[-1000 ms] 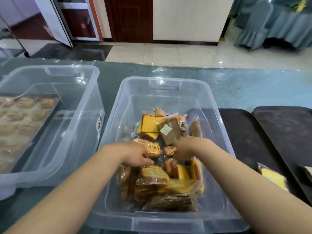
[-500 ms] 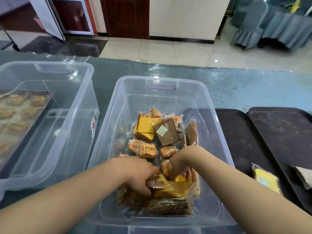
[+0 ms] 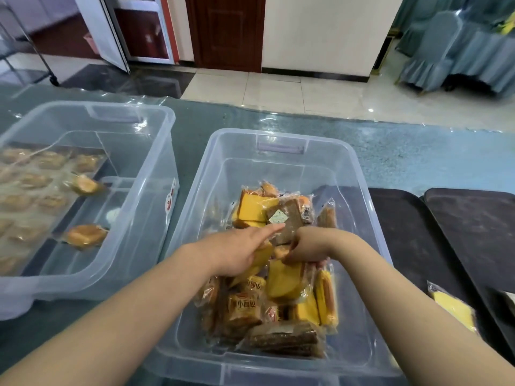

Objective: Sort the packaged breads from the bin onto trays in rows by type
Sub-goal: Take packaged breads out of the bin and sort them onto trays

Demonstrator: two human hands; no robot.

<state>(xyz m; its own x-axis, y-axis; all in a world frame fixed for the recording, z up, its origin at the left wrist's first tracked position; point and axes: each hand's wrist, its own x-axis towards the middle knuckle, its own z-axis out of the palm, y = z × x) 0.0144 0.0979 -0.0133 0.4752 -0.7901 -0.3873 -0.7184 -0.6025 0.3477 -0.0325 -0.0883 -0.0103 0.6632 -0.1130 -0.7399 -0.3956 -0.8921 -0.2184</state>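
Observation:
A clear bin (image 3: pixel 281 151) in the middle holds a pile of packaged breads: yellow cake slices (image 3: pixel 252 208), brown slices (image 3: pixel 284 337) and small orange bun packs (image 3: pixel 242 309). Both hands are inside it over the pile. My left hand (image 3: pixel 237 252) lies flat with fingers stretched toward a brown packet (image 3: pixel 289 227), and a yellow cake packet (image 3: pixel 263 259) shows under its palm; the thumb is hidden. My right hand (image 3: pixel 309 245) has curled fingers gripping a yellow cake packet (image 3: pixel 284 280) that hangs below it.
Two black trays (image 3: pixel 401 246) (image 3: pixel 473 232) lie right of the bin; one yellow packet (image 3: pixel 454 307) rests on the nearer tray. At left stands a second clear bin (image 3: pixel 133 218), with rows of packaged buns (image 3: pixel 86 235) seen through it.
Both hands rose out of the near part of the pile and moved toward the bin's middle. Each now has a yellow packet. The camera has tilted slightly.

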